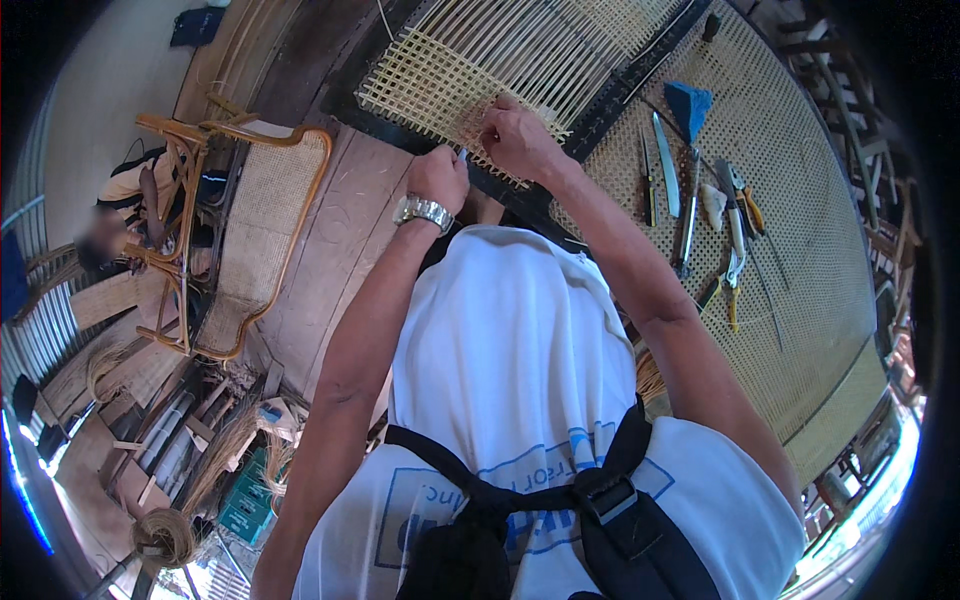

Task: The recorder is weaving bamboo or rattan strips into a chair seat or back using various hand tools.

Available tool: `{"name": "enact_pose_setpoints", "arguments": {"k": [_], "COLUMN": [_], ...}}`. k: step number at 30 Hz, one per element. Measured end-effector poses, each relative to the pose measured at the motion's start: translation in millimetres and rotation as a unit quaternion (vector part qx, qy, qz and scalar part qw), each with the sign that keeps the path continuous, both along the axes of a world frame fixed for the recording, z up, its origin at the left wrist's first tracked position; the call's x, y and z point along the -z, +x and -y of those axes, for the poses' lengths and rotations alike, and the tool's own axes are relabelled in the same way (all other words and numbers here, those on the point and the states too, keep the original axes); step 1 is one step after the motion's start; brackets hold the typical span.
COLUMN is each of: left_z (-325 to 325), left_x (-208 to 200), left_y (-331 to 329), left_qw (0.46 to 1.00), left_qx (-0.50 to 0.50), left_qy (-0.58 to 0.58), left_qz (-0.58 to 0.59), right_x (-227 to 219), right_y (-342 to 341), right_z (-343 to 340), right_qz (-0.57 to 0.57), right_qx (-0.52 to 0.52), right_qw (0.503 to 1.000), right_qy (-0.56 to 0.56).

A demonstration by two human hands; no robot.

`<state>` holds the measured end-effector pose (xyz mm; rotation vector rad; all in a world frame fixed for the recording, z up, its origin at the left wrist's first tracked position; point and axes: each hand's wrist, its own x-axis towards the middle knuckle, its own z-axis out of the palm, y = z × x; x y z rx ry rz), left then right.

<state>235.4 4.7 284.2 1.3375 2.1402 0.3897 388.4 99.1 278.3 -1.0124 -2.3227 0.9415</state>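
A half-woven cane panel (430, 85) is stretched in a dark frame (375, 128) in front of me. Its near part is a close lattice, while farther off the pale strands run mostly one way. My right hand (522, 142) rests on the woven part with its fingers pinched together; what they hold is hidden. At the frame's near edge, my left hand (438, 180) is closed, knuckles up, with a metal watch (424, 212) on the wrist. A small pale tip shows beside its fingers, too little to name.
At right, a large cane-mesh sheet (790, 330) carries a knife blade (666, 165), a blue-headed tool (688, 110), orange-handled pliers (748, 205) and other hand tools. At left stand a cane-seated chair (265, 215), a person (125, 210), fibre bundles (165, 537) and a green crate (247, 500).
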Motion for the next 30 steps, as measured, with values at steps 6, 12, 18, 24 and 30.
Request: {"name": "enact_pose_setpoints", "arguments": {"k": [6,12,18,24,30], "left_z": [5,4,7,8,13], "left_x": [-6,-12,-6,-7,2], "left_y": [12,15,17,18,18], "left_qw": [0.993,0.987,0.987,0.987,0.985], "left_qx": [0.053,0.093,0.079,0.079,0.062], "left_qy": [-0.011,-0.035,-0.024,-0.023,-0.02], "left_qz": [-0.102,-0.128,-0.135,-0.141,-0.162], "right_x": [7,-1,3,9,14], "right_y": [-1,-2,-1,1,-3], "right_z": [-6,-5,-2,-7,1], "right_qz": [0.039,-0.038,0.01,-0.006,0.025], "right_qx": [-0.015,-0.026,-0.018,-0.032,-0.064], "right_qw": [0.999,0.999,1.0,0.999,0.998], "right_qy": [-0.006,0.009,-0.004,-0.013,0.017]}}
